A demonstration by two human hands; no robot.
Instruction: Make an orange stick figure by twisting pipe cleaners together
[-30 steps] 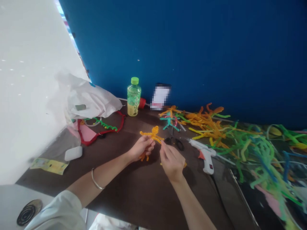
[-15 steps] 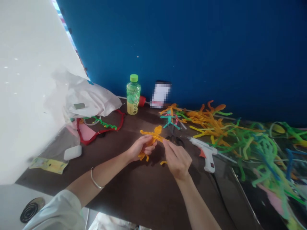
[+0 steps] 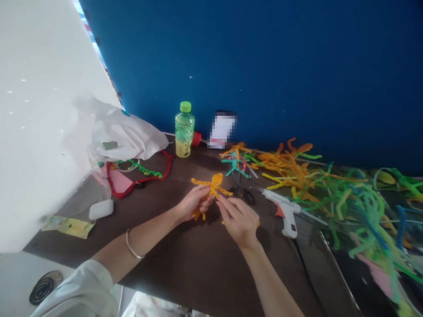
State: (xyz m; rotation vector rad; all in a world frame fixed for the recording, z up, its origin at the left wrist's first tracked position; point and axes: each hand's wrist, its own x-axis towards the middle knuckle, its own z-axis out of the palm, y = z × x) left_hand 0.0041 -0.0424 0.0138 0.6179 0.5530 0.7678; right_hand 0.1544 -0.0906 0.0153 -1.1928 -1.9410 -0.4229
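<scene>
My left hand is closed round the body of an orange pipe-cleaner figure with a looped head and two spread arms, held just above the dark brown table. My right hand pinches the figure's right side near its arm, fingers pressed together. A short orange piece pokes out beside that hand on the table. A silver bangle sits on my left wrist.
A green-capped bottle, a white plastic bag, a red-edged pink shape and a white case lie left. Black scissors, a white glue gun, a teal figure and heaped pipe cleaners lie right.
My right hand moved slightly left and down along the figure, closer to my left hand. The figure turned a little in my grip.
</scene>
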